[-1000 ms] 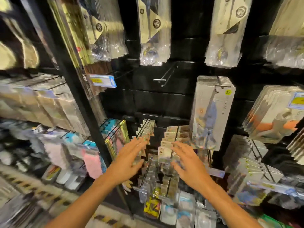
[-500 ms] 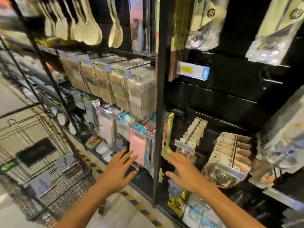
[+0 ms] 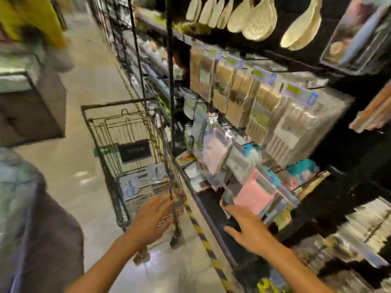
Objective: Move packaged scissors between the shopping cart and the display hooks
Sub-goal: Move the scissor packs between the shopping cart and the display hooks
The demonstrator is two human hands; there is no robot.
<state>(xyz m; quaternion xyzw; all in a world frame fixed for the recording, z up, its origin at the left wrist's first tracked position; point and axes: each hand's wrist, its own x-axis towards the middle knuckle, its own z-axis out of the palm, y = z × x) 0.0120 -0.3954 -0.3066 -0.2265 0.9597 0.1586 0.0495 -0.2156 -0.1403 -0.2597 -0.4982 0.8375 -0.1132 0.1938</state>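
A black wire shopping cart stands in the aisle at centre left, close against the shelving. Packaged scissors lie flat on its bottom, blurred by motion. My left hand hovers over the cart's near right corner, fingers spread, holding nothing. My right hand is stretched out flat in front of the lower shelf, also empty. The scissor display hooks are out of view to the right.
Shelving with hanging packets fills the right side; pink packets hang just beyond my right hand. Pale spoons hang above. Yellow-black floor tape runs along the shelf base. A display unit stands at left.
The view has swung left from the scissor hooks to the aisle. The cart has come into full view, and both empty hands now reach toward it.
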